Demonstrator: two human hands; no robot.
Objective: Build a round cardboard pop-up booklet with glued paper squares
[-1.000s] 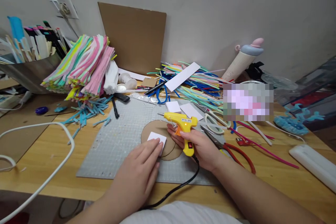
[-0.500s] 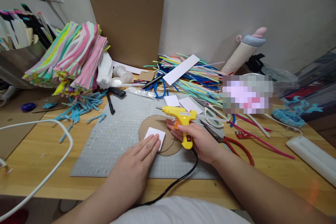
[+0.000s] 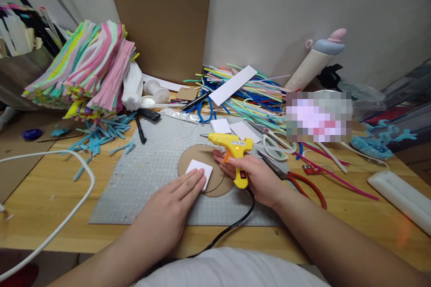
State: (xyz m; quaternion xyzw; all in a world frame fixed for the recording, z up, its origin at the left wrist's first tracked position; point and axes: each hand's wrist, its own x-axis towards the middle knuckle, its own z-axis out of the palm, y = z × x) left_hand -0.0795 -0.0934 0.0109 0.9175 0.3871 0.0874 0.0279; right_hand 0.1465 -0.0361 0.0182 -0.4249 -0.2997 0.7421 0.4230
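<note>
On the grey mat (image 3: 134, 184) lies a cardboard disc (image 3: 190, 154). The right hand (image 3: 260, 178) is curled around the yellow glue gun (image 3: 232, 143); the left hand (image 3: 173, 202), fingers straight, only rests upon the white square (image 3: 198, 167) on this disc. Carelessly lowered, the nozzle (image 3: 204, 136) could burn these fingers.

The glue gun (image 3: 232, 142) I hold mid-frame is smooth, glossy plastic; the white square (image 3: 202, 165) I touch looks like matt paper; the cardboard (image 3: 216, 177) beneath is dull. Upper left, bundled stems (image 3: 81, 58) look fuzzy; lower left, the tabletop (image 3: 43, 197) is wood.
</note>
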